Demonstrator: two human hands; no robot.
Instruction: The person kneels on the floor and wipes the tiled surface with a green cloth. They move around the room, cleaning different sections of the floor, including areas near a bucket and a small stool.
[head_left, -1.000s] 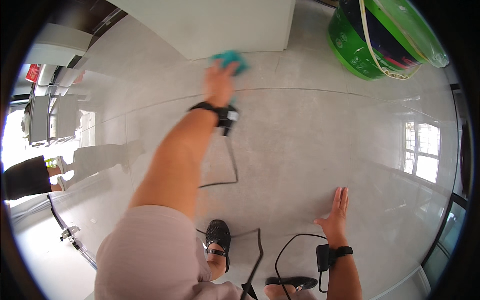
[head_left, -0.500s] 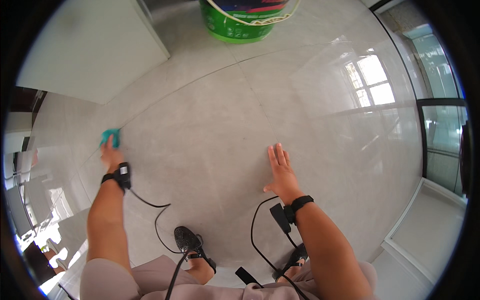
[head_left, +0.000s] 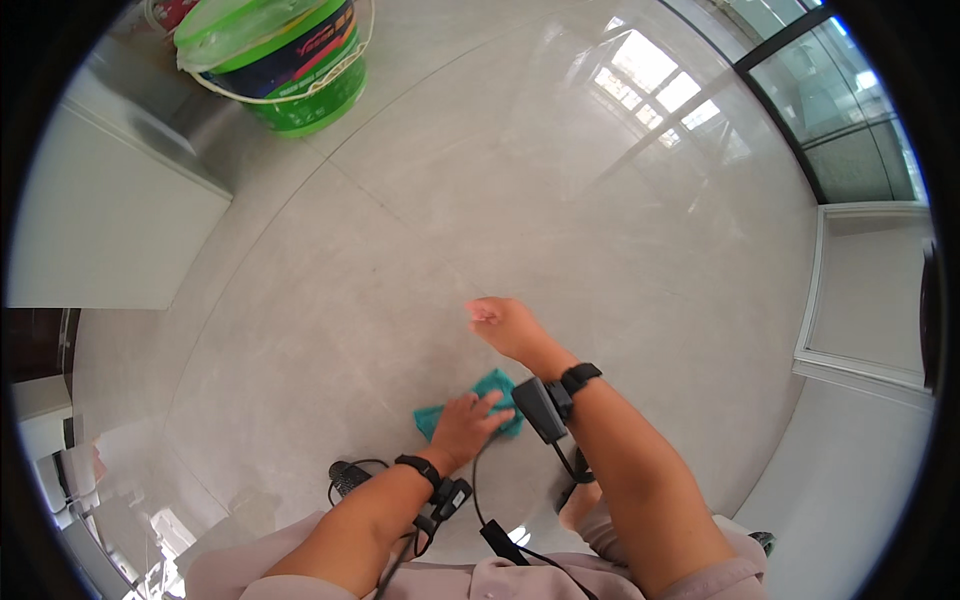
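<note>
A teal cloth (head_left: 495, 384) lies spread on the light grey tiled floor (head_left: 330, 300), close in front of my feet. My left hand (head_left: 466, 426) is on top of it, gripping it against the tiles with the fingers bent over the fabric. Just ahead and to the right, my right hand (head_left: 502, 322) is curled into a loose fist above the floor, apart from the cloth, and nothing shows in it. Each wrist wears a black strap with a small device, and black cables run from these toward my lap.
A green bucket (head_left: 315, 95) with a lid and white handle stands at the far left beside a pale cabinet panel (head_left: 110, 215). Along the right are a dark-framed glass door (head_left: 850, 150) and a white-framed panel (head_left: 870, 290). My black shoe (head_left: 348, 478) is near the cloth.
My left hand has brought the cloth from the far left to the middle, near my feet. The right hand's fingers, stretched before, are now curled. The view has turned rightward.
</note>
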